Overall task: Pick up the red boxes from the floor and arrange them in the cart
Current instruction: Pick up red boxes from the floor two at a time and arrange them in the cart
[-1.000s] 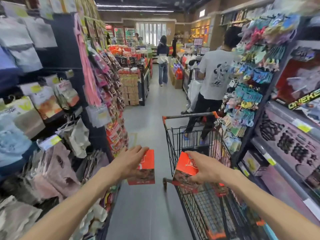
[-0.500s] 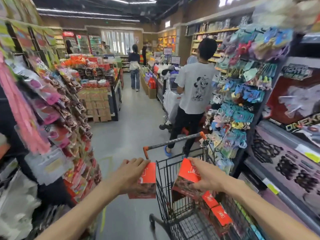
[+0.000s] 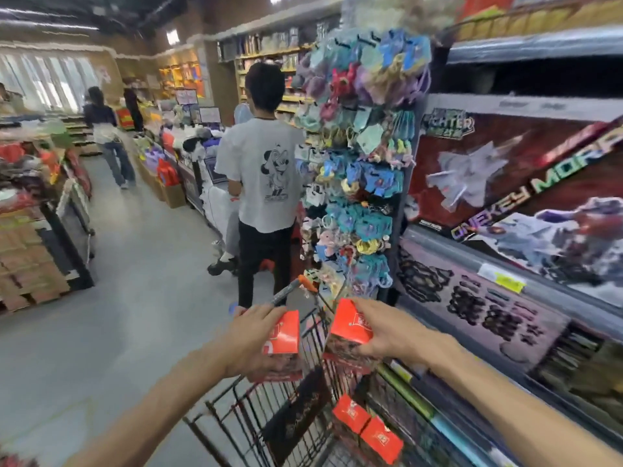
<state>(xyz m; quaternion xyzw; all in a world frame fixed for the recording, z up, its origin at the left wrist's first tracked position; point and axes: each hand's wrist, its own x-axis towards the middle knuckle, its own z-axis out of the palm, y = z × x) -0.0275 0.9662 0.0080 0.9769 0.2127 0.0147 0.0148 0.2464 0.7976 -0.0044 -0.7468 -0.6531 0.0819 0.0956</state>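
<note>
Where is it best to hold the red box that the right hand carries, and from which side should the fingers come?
The red box in the right hand is best held across its two broad faces, near the upper half. Fingers should come from above and from the right, as the right hand does, since the box tilts over the cart and its bottom must go down freely.

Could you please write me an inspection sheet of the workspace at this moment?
Surface: grey shop floor, bare nearby.
Job's things: wire cart holds two red boxes; two more are held above it.
Clutter: hair accessory rack beside the cart.
Hands: left hand grips the left red box; right hand grips the right red box.
Cables: nothing seen.
Surroundings: person in white T-shirt ahead; toy shelves on the right.
</note>
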